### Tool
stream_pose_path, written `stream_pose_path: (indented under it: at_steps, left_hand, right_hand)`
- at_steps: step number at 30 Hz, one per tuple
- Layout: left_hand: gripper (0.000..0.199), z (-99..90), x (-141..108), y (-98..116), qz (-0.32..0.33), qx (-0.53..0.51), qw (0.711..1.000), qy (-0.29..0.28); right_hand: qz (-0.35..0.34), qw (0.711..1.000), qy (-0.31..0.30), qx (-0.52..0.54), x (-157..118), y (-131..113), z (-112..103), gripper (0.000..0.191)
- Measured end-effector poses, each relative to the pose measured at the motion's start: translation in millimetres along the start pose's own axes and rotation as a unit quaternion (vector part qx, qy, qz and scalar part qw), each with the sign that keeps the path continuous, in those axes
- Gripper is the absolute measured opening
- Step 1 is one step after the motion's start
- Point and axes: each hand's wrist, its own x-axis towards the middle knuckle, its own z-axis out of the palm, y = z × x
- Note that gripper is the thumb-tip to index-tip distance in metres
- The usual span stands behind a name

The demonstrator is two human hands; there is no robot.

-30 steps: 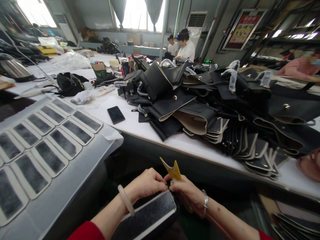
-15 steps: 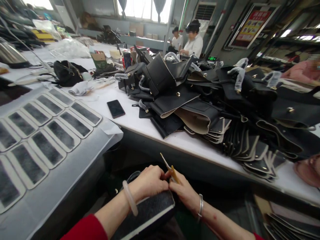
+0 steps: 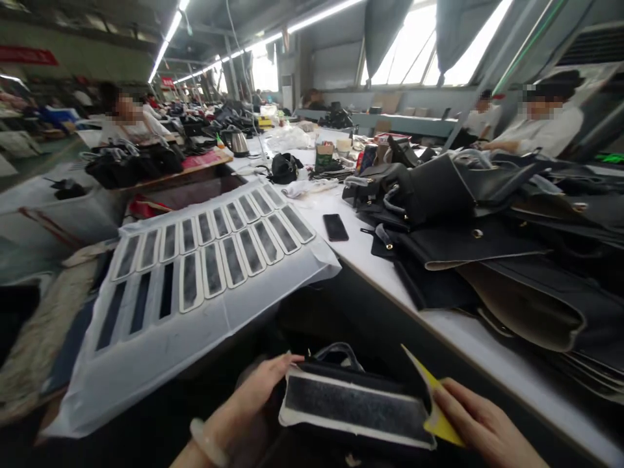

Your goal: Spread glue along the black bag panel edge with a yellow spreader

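Observation:
A black handbag [image 3: 355, 400] lies across the front with its long flat panel turned toward me, a dark strip edged in white. Its looped handle [image 3: 341, 349] shows behind it. My left hand [image 3: 263, 387] holds the bag at its left end, fingers over the upper corner; a pale bangle circles that wrist. At the bag's right end, my right hand [image 3: 470, 416] grips a pointed yellow tool [image 3: 441, 422], whose thin tip rises up and left. The tool lies against or very close to the bag's right corner; its exact kind cannot be made out.
On the left, a white sheet [image 3: 234, 318] carries rows of dark, pale-edged panels [image 3: 213, 270]. A phone [image 3: 336, 227] rests on the white table [image 3: 370, 273] beside piled black bags [image 3: 439, 195]. A kettle [image 3: 238, 143] stands farther back. Co-workers [image 3: 546, 127] sit around.
My view has swung left. The bag has turned so its white-edged panel faces me; my hands, close together before, are now apart at its two ends, the tool still in my right hand.

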Motion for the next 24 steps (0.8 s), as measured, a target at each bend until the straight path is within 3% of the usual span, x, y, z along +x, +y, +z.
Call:
stream_pose_path:
  at_steps: [3, 7, 13, 17, 19, 24]
  left_hand:
    - [0.062, 13.8, -12.8, -26.5, 0.017, -0.123, 0.992, 0.014]
    - [0.058, 25.3, -14.9, -34.9, 0.017, -0.184, 0.982, 0.031]
    - [0.058, 21.6, -19.4, -42.3, -0.005, -0.260, 0.965, 0.038]
    - [0.045, 19.9, -23.4, -45.8, 0.042, -0.264, 0.963, 0.024]
    - [0.042, 21.5, -22.6, -48.5, 0.032, -0.287, 0.957, 0.022]
    - [0.055, 31.8, -17.7, -56.9, -0.018, -0.356, 0.931, 0.077]
  right_hand:
    - [-0.016, 0.986, -0.022, -0.164, 12.2, -35.1, 14.9, 0.054]
    - [-0.146, 0.940, -0.006, -0.310, 34.9, -70.6, 41.0, 0.047]
    - [-0.237, 0.904, -0.063, -0.350, 64.9, -96.0, 60.2, 0.037]
    - [-0.295, 0.883, -0.073, -0.358, 83.9, -128.4, 77.8, 0.037]
    - [-0.329, 0.874, -0.082, -0.348, 94.1, -147.8, 91.3, 0.037]
    - [-0.443, 0.824, -0.113, -0.335, 119.4, -184.5, 119.1, 0.040]
